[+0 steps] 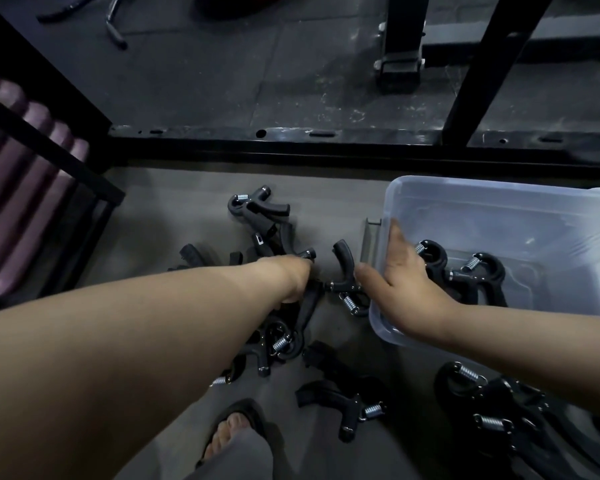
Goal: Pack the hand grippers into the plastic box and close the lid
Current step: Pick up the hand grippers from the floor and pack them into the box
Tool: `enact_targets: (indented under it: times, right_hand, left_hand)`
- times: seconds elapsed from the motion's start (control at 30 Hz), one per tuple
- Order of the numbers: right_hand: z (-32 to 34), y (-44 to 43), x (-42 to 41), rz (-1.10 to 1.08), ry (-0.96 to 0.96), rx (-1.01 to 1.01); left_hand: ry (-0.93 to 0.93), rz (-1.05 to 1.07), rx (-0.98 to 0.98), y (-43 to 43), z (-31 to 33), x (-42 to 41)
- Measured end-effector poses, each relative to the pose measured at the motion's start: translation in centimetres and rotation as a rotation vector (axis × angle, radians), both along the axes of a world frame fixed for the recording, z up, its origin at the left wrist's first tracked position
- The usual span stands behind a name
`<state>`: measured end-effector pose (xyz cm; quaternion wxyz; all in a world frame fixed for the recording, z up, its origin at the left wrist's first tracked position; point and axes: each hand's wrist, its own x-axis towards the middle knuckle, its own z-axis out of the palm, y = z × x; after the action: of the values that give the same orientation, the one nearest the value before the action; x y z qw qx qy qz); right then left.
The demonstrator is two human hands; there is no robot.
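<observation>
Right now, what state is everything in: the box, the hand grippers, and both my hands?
Plastic box: open, no lid on it.
Hand grippers in the box: a few, lying on the bottom.
Hand grippers on the floor: loose pile, not yet packed.
Left hand: down in the floor pile, fingers hidden.
Right hand: fingers straight and spread, over the box's left rim.
</observation>
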<state>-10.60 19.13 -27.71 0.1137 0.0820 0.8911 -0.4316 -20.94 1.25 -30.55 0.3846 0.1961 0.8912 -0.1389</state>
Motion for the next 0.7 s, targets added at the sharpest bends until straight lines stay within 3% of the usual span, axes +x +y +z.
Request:
enact_targets:
  times: [0.23, 0.43, 0.53, 0.7]
  right_hand:
    - [0.1, -0.1, 0.0, -0.006, 0.020, -0.023]
    - [0.3, -0.1, 0.0, -0.004, -0.016, -0.002]
    - [0.5, 0.0, 0.0, -0.004, -0.028, 0.004]
    - [1.3, 0.5, -0.4, 0.074, -0.142, 0.029]
  left_hand:
    - [0.142, -0.133, 0.033, -0.7, -0.6, -0.2]
    - [0.424, -0.017, 0.303, -1.1, 2.2, -1.2]
    - [0.575, 0.269, 0.515, -1.6, 4.2, -2.3]
    - [0.514, 0.851, 0.811, -1.8, 5.8, -3.5]
